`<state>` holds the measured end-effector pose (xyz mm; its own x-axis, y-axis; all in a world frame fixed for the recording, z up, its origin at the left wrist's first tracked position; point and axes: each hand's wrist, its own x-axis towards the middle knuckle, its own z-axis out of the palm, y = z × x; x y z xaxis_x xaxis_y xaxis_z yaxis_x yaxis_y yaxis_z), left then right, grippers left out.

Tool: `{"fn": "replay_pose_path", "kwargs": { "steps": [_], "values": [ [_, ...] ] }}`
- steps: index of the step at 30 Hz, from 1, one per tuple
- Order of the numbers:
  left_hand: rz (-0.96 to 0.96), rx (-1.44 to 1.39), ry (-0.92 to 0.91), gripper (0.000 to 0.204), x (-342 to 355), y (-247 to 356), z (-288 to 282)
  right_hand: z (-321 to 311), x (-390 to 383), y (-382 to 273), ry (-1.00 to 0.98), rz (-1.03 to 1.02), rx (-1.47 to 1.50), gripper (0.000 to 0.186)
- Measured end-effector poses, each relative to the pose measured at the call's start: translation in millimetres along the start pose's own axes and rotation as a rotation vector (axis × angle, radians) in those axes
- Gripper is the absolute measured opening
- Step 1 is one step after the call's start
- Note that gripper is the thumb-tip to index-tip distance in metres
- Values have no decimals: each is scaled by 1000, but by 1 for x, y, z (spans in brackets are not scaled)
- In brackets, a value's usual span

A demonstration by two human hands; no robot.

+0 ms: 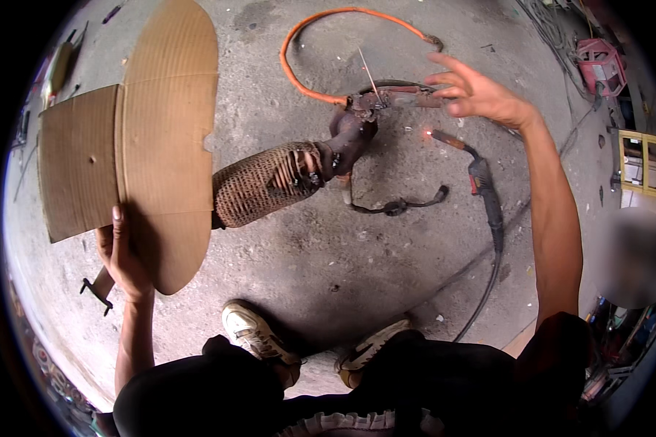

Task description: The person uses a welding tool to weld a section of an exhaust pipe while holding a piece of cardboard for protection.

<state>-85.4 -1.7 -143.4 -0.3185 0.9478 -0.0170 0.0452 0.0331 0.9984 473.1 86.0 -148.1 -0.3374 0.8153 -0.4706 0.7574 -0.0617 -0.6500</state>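
Note:
My left hand grips a folded cardboard sheet at the left, partly over a rusty metal assembly. That assembly has a mesh-covered cylinder, a dark elbow and a flat bracket; an orange cable loops from it, and a thin rod stands at the joint. My right hand is raised with fingers spread, holding nothing, near the bracket's right end. Below it a welding torch lies on the concrete, its tip glowing red. A short black-ended pipe lies below the elbow.
My shoes are at the bottom. Coiled cables, a pink box and a yellow frame are along the right. A blurred round shape, unclear what, is at right. Tools lie at the far left.

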Motion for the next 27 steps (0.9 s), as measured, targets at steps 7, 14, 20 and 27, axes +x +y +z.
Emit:
{"fn": "replay_pose_path", "kwargs": {
  "steps": [7,14,20,27],
  "values": [
    [5,130,100,26,-5,8,29,-3,-22,17,34,75,-44,82],
    [-40,89,-31,30,8,6,13,16,12,15,-46,-35,-65,76],
    [-22,88,-16,32,6,10,17,20,24,26,-44,20,175,58],
    [-32,42,-30,29,5,6,8,21,38,29,-56,16,175,48]
  ]
}}
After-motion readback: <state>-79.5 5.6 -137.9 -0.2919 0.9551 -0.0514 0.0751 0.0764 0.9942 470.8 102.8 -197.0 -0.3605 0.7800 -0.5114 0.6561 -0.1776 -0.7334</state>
